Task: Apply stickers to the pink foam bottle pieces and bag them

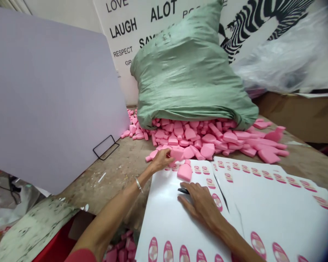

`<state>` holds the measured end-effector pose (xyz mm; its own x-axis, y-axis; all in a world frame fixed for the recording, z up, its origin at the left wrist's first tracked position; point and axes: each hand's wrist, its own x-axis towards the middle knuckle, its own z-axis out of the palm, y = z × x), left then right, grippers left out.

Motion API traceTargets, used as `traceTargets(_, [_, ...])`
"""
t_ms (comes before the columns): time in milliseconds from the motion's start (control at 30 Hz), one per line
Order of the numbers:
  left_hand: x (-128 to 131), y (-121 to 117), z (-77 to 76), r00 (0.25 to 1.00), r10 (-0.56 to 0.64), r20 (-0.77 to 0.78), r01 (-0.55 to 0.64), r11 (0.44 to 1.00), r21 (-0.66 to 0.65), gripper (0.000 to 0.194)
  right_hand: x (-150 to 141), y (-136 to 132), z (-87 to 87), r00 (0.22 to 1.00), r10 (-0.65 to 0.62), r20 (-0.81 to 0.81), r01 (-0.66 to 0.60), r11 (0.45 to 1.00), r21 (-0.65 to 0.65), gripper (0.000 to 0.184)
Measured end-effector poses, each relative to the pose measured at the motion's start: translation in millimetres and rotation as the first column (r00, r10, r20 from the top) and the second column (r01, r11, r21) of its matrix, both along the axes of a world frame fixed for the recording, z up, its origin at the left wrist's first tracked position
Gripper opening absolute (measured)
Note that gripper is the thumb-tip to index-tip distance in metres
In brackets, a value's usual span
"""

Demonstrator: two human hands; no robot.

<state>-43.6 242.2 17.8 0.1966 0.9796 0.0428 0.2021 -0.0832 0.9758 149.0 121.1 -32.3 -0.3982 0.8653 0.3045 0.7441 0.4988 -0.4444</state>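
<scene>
A pink foam piece (177, 154) is pinched in the curled fingers of the left hand (161, 161), beside the heap of foam (191, 134) spilling from a green sack (191, 72). The right hand (200, 203) lies open on a printed white sheet (175, 222), its fingertips touching a small black object (183, 190), with a second foam piece (184, 171) just beyond.

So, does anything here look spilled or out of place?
Yes. Pink foam pieces lie in a loose heap across the bench, spilling from under a slumped green sack. One pink piece sits apart on the white printed sheet, near the left hand.
</scene>
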Motion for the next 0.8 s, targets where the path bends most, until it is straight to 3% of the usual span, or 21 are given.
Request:
traceTargets(133, [1, -48, 12.4, 0.988, 0.098, 0.118, -0.093, 0.995, -0.044, 0.028, 15, 1, 17.9, 0.950, -0.141, -0.279, 0.094, 0.980, -0.175, 0.035])
traceTargets(233, [12, -88, 18.5, 0.971, 0.087, 0.222, -0.063, 0.992, -0.112, 0.035, 20, 1, 40.1, 0.860, -0.290, -0.421, 0.142, 0.927, -0.347, 0.043])
traceTargets(300, [23, -113, 19.5, 0.919, 0.106, 0.379, -0.050, 0.986, -0.157, 0.039, 16, -3, 54.3, 0.840, -0.276, -0.467, 0.045, 0.894, -0.446, 0.048])
traceTargets(433, [36, -155, 16.4, 0.697, 0.222, 0.682, -0.052, 0.964, -0.260, 0.036, 3, -28, 70.3, 0.814, -0.163, -0.558, -0.206, 0.817, -0.539, 0.047])
traceTargets(467, [34, -165, 16.0, 0.692, 0.233, 0.683, -0.051, 0.960, -0.276, 0.034, 2, -35, 72.1, 0.821, -0.144, -0.553, -0.214, 0.819, -0.532, 0.045])
traceTargets(533, [23, -183, 17.6, 0.760, 0.191, 0.621, -0.003, 0.957, -0.291, 0.032, 8, -49, 75.6, 0.869, -0.067, -0.491, -0.220, 0.835, -0.504, 0.040])
traceTargets(600, [7, -199, 22.2, 0.856, 0.031, 0.516, 0.156, 0.936, -0.315, 0.033, 20, -62, 79.8, 0.921, 0.076, -0.383, -0.261, 0.848, -0.460, 0.031])
traceTargets(633, [-1, -207, 24.7, 0.876, -0.079, 0.476, 0.267, 0.901, -0.342, 0.035, 26, -67, 81.9, 0.937, 0.154, -0.312, -0.282, 0.862, -0.421, 0.027])
traceTargets(700, [-9, -219, 27.1, 0.847, -0.245, 0.471, 0.458, 0.785, -0.416, 0.038, 36, -78, 84.5, 0.949, 0.281, -0.146, -0.312, 0.906, -0.287, 0.020])
traceTargets(800, [-2, -232, 19.1, 0.738, -0.289, 0.610, 0.638, 0.594, -0.490, 0.049, 39, -91, 81.4, 0.936, 0.345, 0.078, -0.345, 0.938, -0.002, 0.023])
